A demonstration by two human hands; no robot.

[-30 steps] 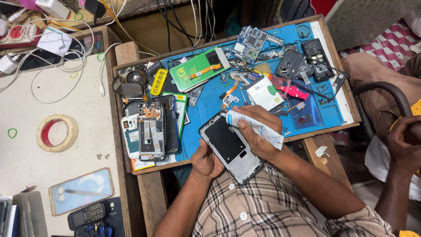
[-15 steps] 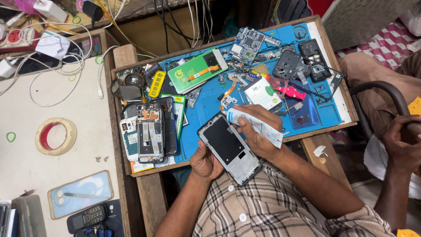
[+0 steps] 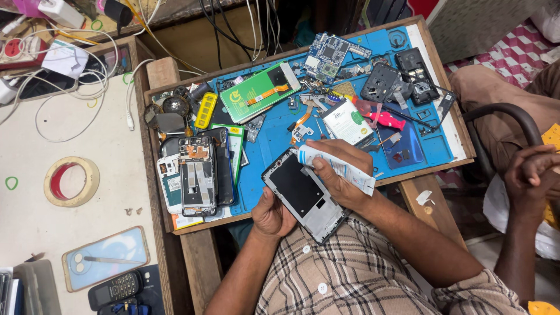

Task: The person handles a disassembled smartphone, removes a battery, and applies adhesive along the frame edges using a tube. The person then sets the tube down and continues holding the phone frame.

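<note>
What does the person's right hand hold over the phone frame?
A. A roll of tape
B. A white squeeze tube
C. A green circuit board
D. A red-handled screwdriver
B: the right hand grips a white tube with its tip at the top edge of the phone frame, which the left hand steadies from below.

A white glue tube with a blue label [image 3: 338,166] lies in the right hand [image 3: 341,178], over the dark flat phone frame [image 3: 304,195] held by the left hand [image 3: 271,216]. A green flat packet with an orange strip [image 3: 259,91] rests on the blue mat [image 3: 274,131]. Near it sits a small white packet with a green round mark [image 3: 347,121]. A light blue phone screen [image 3: 105,258] lies on the white desk [image 3: 35,216].
</note>
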